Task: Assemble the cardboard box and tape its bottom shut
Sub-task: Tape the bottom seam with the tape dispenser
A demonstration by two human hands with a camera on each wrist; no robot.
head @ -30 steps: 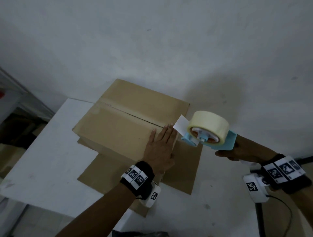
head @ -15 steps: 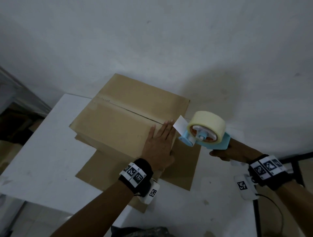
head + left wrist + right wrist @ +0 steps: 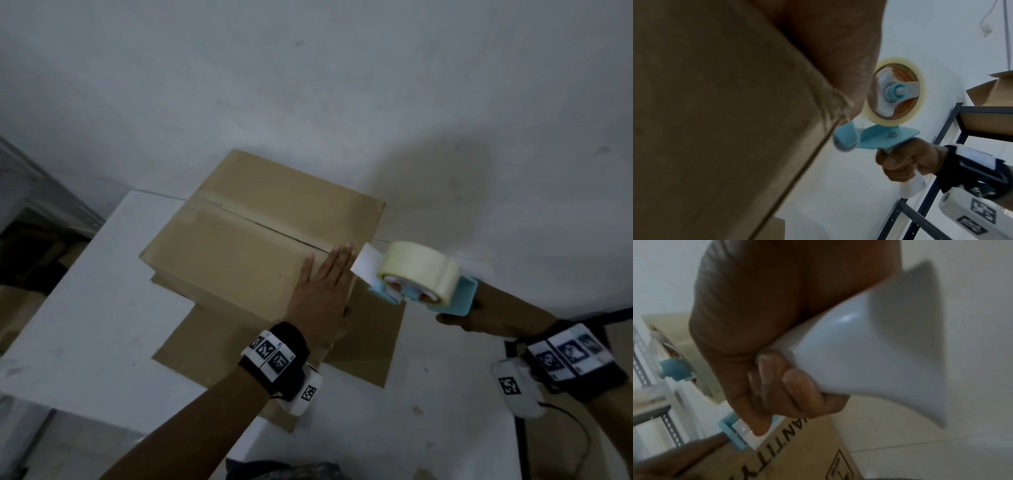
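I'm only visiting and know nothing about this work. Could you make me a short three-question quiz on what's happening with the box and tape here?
1. True or false: the seam between the flaps of the cardboard box is already taped end to end.
2. Which hand holds the tape dispenser? A) left hand B) right hand C) neither
3. Fill in: the left hand lies ____ on the box's top, fingers straight.

Key:
1. False; the seam shows as a bare dark line.
2. B; the right hand grips its handle.
3. Flat.

Open tabletop point(image 3: 85, 308) left of box point(image 3: 239, 260)
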